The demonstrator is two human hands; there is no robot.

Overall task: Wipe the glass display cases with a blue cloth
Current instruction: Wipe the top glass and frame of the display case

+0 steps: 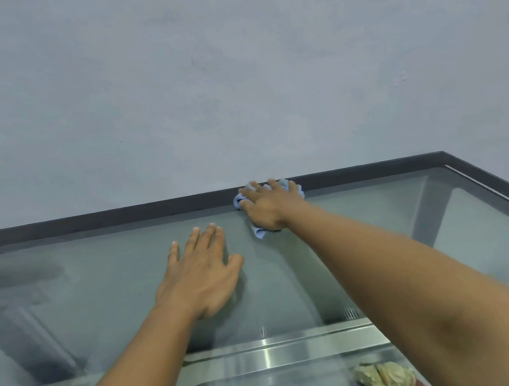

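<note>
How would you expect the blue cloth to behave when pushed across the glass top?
The blue cloth is crumpled under the right hand, so it is probably soft and floppy, bunching rather than keeping shape. It looks thin, likely light. On the smooth glass top it should slide easily.

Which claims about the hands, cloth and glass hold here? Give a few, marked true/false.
1. The right hand presses the blue cloth on the glass top. True.
2. The left hand holds a second cloth. False: it lies flat on the glass, fingers spread, holding nothing.
3. The cloth sits at the far edge, against the dark frame by the wall. True.
4. Nothing shows under the glass. False: patterned items show near the bottom edge of the view.
5. The two hands touch each other. False: they are apart.
</note>
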